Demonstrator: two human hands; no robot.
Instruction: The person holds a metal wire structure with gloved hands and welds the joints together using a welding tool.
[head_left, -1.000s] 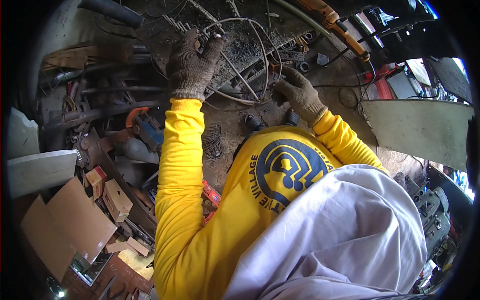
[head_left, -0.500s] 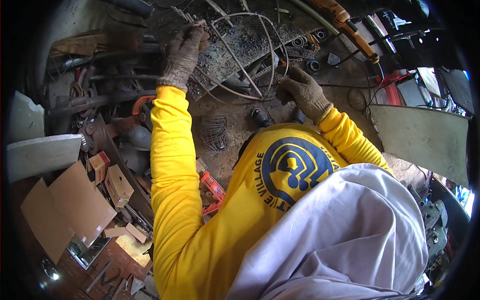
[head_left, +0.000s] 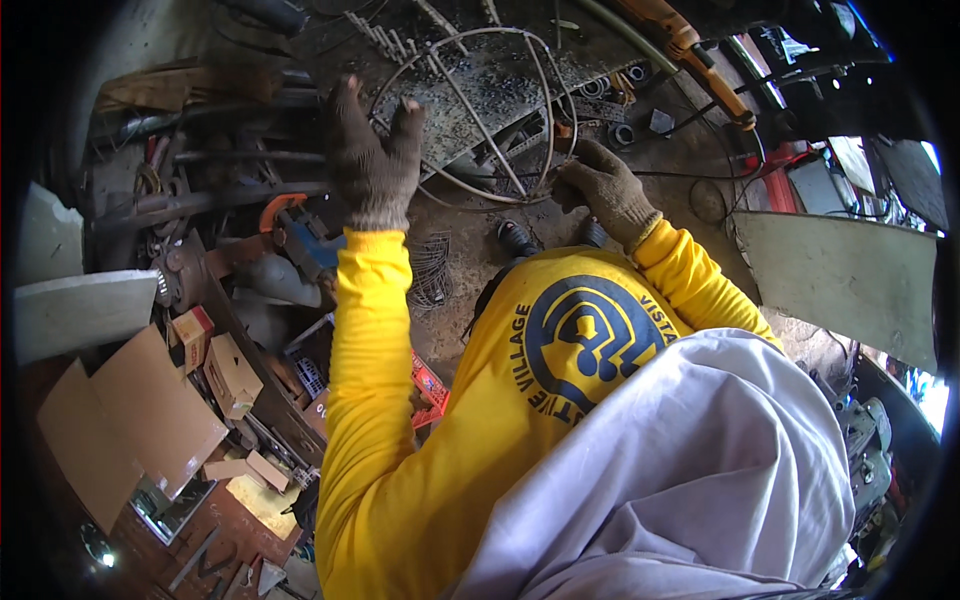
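Observation:
A round frame of bent metal rod (head_left: pixel 548 92), with curved loops and a straight bar across it, stands at the edge of a gritty metal work surface (head_left: pixel 470 110). My right hand (head_left: pixel 608 190), in a brown knit glove, is closed around the frame's right side; the exact grip is partly hidden by the fingers. My left hand (head_left: pixel 375 155), gloved alike with bare fingertips, is open at the frame's left, its thumb and fingers apart and nothing in them. Several short metal rods (head_left: pixel 385 40) lie on the surface beyond it.
An orange power tool (head_left: pixel 690 50) with a cord lies at the far right. Metal rings (head_left: pixel 622 134) sit near the surface's edge. A coil of thin wire (head_left: pixel 432 270) rests on the floor by my feet. Cardboard (head_left: pixel 140 420) and boxes are at the left, a grey panel (head_left: pixel 830 280) at the right.
My left hand has come away from the short rods, drawn back toward me and opened. My right hand stays at the frame, nearly still.

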